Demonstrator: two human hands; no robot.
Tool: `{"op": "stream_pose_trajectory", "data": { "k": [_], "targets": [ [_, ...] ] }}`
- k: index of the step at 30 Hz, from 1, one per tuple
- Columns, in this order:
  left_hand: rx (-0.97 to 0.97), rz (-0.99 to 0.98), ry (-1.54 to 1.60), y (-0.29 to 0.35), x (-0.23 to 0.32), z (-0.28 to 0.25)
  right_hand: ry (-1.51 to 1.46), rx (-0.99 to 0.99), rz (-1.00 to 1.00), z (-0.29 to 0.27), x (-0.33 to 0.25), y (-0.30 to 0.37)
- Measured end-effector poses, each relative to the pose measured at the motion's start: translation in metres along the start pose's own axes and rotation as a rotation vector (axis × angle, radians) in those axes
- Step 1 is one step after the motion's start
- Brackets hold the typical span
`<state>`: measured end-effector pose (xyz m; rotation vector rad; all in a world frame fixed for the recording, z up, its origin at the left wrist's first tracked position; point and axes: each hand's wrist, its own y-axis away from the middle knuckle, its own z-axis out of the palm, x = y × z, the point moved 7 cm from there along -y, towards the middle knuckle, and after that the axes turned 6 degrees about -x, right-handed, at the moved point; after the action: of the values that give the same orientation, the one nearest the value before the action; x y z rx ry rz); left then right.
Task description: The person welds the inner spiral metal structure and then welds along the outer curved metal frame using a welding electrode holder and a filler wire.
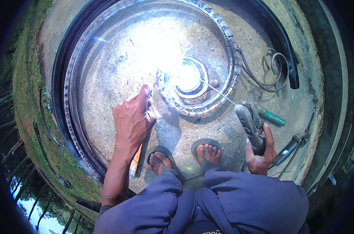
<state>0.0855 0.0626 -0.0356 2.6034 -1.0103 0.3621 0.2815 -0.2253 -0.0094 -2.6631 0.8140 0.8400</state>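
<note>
My right hand [259,156], lower right, is wrapped round a dark welding electrode holder [248,126]. A thin pale electrode [220,93] runs from its jaws up and left to a blinding white arc. The arc sits by a round ring [205,84] within a spiral metal bar [200,112] dotted with weld marks. Left of the arc, my left hand [134,111] is closed, its fingertips pinching a thin dark rod [157,80] that points at the glowing spot. Glare hides the weld point and the rod's far end.
A large black curved strip [59,74] arcs round the spiral on the concrete slab [102,87]. At right lie looped cables [277,64], a green cylindrical handle [272,117] and a black tool with a cord [288,150]. My sandalled feet [208,153] stand close below.
</note>
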Motion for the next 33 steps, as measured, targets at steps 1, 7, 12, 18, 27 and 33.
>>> {"op": "stream_pose_trajectory", "data": {
  "k": [1,7,12,18,27,33],
  "targets": [
    [0.034,0.017,0.03,0.001,0.003,-0.003,-0.019,0.014,0.003,-0.004,0.0,0.002],
    [-0.022,-0.023,0.0,-0.002,0.004,-0.002,0.026,0.006,0.039,-0.005,0.001,0.001],
    [0.0,-0.04,0.002,-0.004,0.005,-0.002,0.028,0.01,0.013,-0.005,0.001,0.002],
    [-0.024,-0.044,-0.004,-0.005,0.005,0.0,0.04,0.005,-0.005,-0.005,-0.001,0.0],
    [-0.006,-0.034,-0.003,-0.009,0.003,0.004,0.061,0.004,-0.044,-0.003,-0.007,-0.009],
    [-0.017,-0.033,-0.003,-0.007,0.004,0.003,0.049,0.004,-0.05,-0.001,-0.006,-0.007]
  ]
}}
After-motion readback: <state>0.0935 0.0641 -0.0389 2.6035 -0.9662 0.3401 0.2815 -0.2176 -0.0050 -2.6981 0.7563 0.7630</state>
